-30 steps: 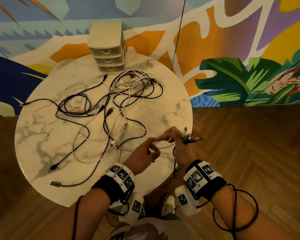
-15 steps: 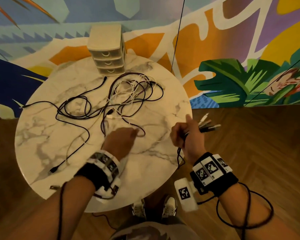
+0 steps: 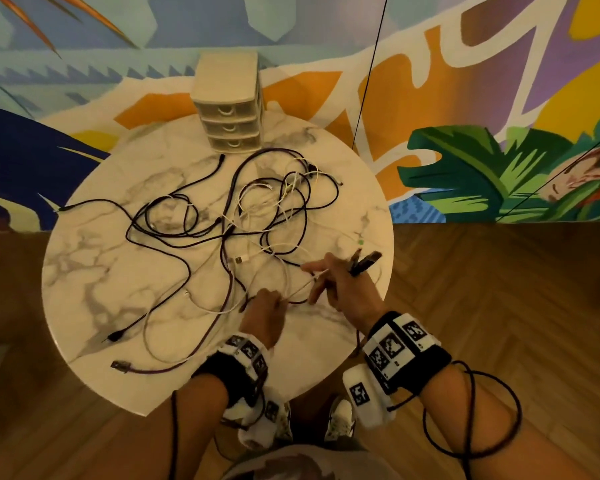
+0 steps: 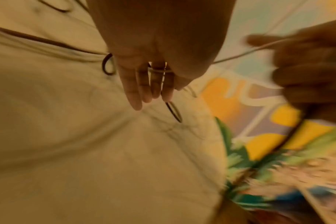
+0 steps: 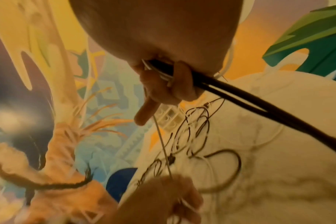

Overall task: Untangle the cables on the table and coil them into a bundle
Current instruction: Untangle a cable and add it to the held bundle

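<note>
left hand (image 3: 262,315) has pulled back from mid-bench to the near edge, its grip pinching a thin white cable (image 3: 300,289) drawn taut to the right hand (image 3: 340,289). right hand, moved in from the right edge, grips a bunch of cable ends (image 3: 364,261), first finger out along the white strand. tangled cables (image 3: 229,216) lie mid-bench (image 3: 94,271), seemingly dragged nearer. drawer unit (image 3: 227,102) at far edge.

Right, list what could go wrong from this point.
1. The white cable stretched between left hand and right hand still runs into the tangle; pulling may tighten knots.
2. The plugs bunched in the right hand could slip.
3. Dragged cables might slide off the table.
</note>
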Action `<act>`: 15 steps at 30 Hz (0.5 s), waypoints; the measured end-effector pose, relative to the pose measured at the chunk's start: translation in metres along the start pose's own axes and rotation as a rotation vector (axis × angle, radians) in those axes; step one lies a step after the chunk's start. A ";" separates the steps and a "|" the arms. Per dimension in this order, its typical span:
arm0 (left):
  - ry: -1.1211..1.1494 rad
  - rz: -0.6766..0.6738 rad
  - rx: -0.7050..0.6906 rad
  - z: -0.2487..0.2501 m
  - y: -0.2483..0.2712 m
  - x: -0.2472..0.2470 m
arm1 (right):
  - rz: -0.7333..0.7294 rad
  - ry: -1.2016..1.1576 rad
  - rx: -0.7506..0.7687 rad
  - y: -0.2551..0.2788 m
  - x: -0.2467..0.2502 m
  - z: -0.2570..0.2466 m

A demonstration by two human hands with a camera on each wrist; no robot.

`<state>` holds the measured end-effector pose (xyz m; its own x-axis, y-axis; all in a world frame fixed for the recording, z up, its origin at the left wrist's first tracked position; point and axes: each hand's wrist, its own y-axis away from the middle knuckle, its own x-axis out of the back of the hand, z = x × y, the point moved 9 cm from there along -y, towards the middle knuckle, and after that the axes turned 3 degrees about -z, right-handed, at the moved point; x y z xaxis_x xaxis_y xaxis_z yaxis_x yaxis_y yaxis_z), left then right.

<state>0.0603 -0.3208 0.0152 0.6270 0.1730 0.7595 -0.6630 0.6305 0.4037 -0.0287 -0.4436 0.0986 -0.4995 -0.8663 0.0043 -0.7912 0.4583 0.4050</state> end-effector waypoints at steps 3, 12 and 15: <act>0.065 0.123 0.002 -0.028 -0.032 0.040 | 0.103 -0.170 0.130 0.000 0.033 -0.032; -0.043 0.007 0.045 -0.036 -0.062 0.061 | 0.471 -0.437 0.396 0.028 0.116 -0.074; -0.004 0.078 0.010 -0.022 -0.062 0.078 | 0.455 -0.494 0.361 0.026 0.119 -0.066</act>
<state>0.1595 -0.3303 0.0383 0.5715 0.2181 0.7911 -0.7137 0.6080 0.3479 -0.0851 -0.5482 0.1700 -0.8364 -0.4257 -0.3452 -0.4935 0.8590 0.1364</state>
